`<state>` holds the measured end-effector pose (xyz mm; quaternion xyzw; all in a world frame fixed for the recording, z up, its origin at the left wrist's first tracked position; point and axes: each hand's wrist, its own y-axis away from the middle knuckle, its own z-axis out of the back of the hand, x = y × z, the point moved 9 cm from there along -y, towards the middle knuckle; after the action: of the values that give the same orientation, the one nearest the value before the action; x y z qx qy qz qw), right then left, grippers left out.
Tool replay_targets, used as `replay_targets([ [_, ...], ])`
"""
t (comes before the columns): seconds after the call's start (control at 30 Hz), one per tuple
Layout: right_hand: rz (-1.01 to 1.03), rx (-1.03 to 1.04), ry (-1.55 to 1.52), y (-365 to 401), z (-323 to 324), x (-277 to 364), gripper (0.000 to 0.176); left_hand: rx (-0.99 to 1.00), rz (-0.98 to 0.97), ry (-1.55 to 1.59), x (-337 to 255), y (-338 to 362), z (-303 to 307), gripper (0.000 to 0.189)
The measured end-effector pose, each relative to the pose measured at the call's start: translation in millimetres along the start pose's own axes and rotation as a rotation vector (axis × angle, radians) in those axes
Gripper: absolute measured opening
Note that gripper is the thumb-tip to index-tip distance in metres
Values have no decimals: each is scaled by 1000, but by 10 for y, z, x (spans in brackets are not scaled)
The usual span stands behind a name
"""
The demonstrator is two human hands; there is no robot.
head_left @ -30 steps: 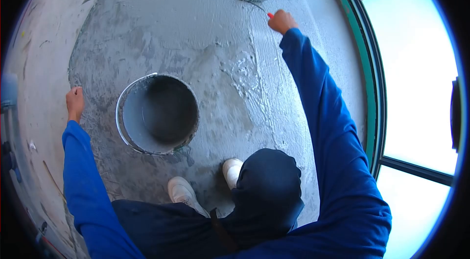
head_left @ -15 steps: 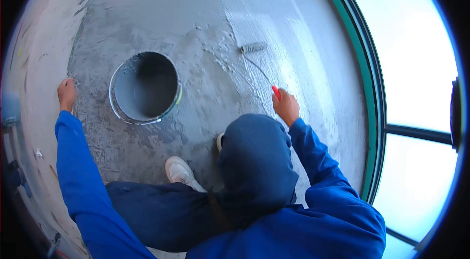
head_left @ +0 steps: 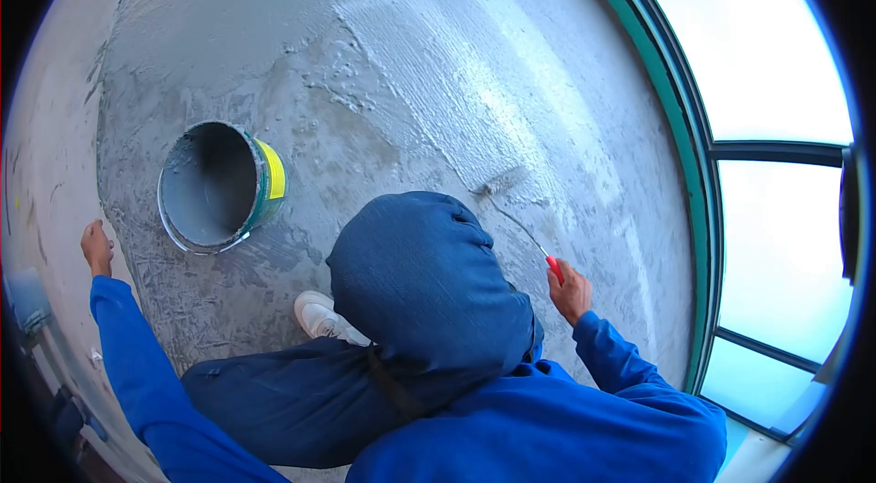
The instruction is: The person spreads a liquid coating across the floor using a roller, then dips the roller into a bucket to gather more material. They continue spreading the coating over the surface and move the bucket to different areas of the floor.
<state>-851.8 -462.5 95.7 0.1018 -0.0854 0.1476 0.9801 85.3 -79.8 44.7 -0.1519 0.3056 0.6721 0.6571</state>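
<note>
My right hand (head_left: 571,290) is closed around the red handle of a small paint roller (head_left: 554,270). Its wire frame reaches up and left to the roller head (head_left: 506,180), which is smeared by motion and lies against the wet grey coating (head_left: 456,82) on the floor. At the far left, my left hand (head_left: 98,249) hangs by the pale wall with its fingers curled in; nothing shows in them. To its right stands a bucket (head_left: 271,171) with a yellow label and wire handle, its inside coated grey.
A green-edged frame (head_left: 680,109) with bright glass panes (head_left: 739,36) runs along the right. My white shoe (head_left: 324,314) and bent knee (head_left: 411,250) are in the lower middle. Rough grey floor (head_left: 219,301) lies around the bucket.
The roller has come back toward me and slightly right in my right hand, along the wet strip. My view has shifted, so the bucket sits further left and shows its yellow label.
</note>
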Motion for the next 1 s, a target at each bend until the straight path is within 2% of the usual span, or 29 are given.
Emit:
replay_targets([
  [0.2,72,-39,-16,-1078,-266,605,19,6,-43,14,-26,2,-73,33],
  [0.37,212,-125,8,-2326,-331,1603,20,-34,-112,0,77,-128,-133,34],
  [0.5,298,-154,40,-3238,-351,2397,21,-20,-81,-63,274,-136,-195,33],
  [0.57,335,-139,60,-3705,-370,2787,23,-32,-115,-72,552,-313,-241,32],
  [0.67,370,-85,105,-4522,-371,3351,26,-72,-153,-131,632,-280,-256,32],
  [0.77,416,-20,218,-5167,-30,4069,32,-11,-60,-122,729,-211,-343,32],
  [0.83,556,-71,288,-5411,137,4490,33,-14,-100,-139,890,-316,-391,32],
  [0.9,464,-26,303,-5670,107,4684,33,-18,-125,-154,969,-338,-439,32],
  [1.0,463,-71,300,-5801,23,4824,35,-47,-171,-173,850,-326,-475,31],
])
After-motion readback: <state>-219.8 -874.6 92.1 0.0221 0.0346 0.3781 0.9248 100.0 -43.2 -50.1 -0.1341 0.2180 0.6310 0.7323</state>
